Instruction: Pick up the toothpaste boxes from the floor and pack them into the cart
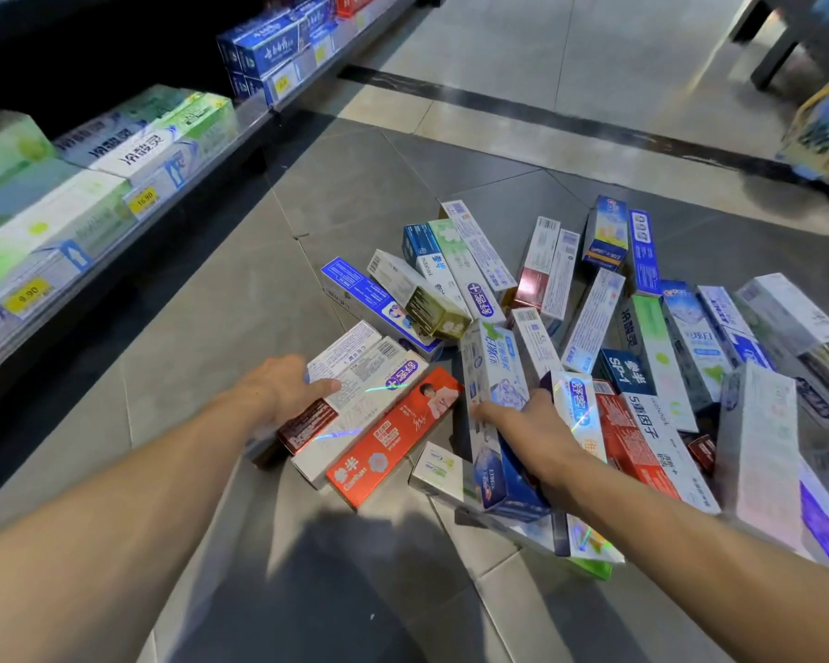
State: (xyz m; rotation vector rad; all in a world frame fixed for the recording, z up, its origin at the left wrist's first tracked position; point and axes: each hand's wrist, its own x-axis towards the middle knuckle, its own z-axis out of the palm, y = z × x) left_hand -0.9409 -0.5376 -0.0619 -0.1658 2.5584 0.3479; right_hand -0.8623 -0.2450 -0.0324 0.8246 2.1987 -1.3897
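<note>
On the floor, both hands are in among the toothpaste boxes.
Left hand rests fingers-straight on a white box; right hand grips the blue-and-white box.

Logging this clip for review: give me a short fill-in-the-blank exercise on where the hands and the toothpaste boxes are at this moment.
1. The heap of toothpaste boxes lies on the grey tiled ____.
2. The left hand rests on the group of boxes that includes the long ____ box with a person's picture.
3. The right hand grips a ____ and white box.
4. Yellow price tags hang on the shelf on the ____ side of the view.

Missing words: floor; red; blue; left
</note>
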